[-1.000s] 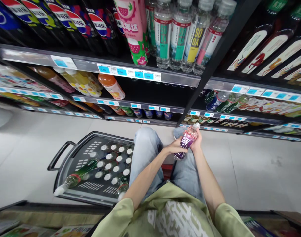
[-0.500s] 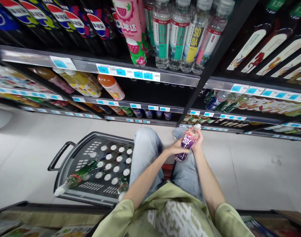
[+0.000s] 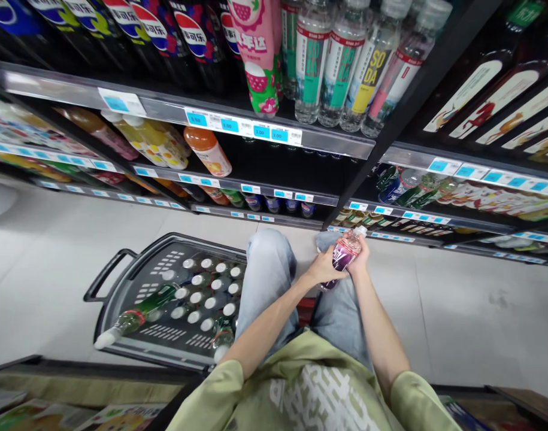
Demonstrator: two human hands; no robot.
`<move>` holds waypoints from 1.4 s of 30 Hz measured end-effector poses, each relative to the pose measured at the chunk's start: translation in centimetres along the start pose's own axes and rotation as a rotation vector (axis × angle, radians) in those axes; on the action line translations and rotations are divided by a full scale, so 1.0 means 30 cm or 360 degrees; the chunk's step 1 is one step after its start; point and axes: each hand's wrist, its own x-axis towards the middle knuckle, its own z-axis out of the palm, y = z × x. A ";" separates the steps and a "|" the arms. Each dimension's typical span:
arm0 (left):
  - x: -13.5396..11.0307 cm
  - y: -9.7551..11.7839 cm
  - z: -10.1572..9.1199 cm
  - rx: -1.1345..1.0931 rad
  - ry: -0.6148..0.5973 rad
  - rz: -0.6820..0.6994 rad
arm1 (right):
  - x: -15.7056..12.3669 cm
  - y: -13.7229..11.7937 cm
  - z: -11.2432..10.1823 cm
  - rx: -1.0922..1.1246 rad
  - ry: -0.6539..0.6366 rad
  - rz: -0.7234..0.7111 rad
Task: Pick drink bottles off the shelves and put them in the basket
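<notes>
A bottle (image 3: 344, 254) with a purple label and a white cap is held at a tilt above my knees, its cap pointing toward the shelves. My left hand (image 3: 324, 267) wraps around its lower left side, covering part of the label. My right hand (image 3: 360, 260) grips the right side, close to the neck. Left of my leg, a black basket (image 3: 166, 246) stands on the floor with several white-capped bottles (image 3: 211, 285) upright in it. A green bottle (image 3: 141, 311) lies slanting across the basket, its white cap over the rim.
Ahead, a shelf (image 3: 238, 123) carries cola bottles (image 3: 195, 39), a pink bottle (image 3: 258, 54) and soda water bottles (image 3: 312, 66). On the level below is an orange drink bottle (image 3: 208, 151). Dark bottles (image 3: 502, 84) fill the right bay. Behind me runs a low display shelf (image 3: 89, 386).
My left hand has slid slightly up the bottle and covers more of its label. The view has shifted a little, so the upper shelf items appear further right.
</notes>
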 end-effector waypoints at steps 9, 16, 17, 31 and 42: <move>-0.008 0.020 0.003 0.0265 0.0035 -0.0090 | 0.006 0.017 -0.003 -0.0027 0.0013 -0.0020; 0.005 0.006 -0.029 0.0164 -0.0091 -0.0018 | -0.005 0.006 0.003 -0.0033 -0.0019 -0.0044; 0.008 0.002 -0.031 0.0133 -0.0106 -0.0008 | -0.006 0.005 0.002 -0.0031 -0.0028 -0.0039; 0.034 -0.033 -0.032 -0.0447 -0.0374 0.0136 | -0.008 -0.017 -0.038 -0.0033 -0.0077 0.0062; 0.048 -0.043 -0.021 -0.0879 -0.0535 0.0088 | -0.014 -0.026 -0.039 -0.0044 -0.0175 0.0039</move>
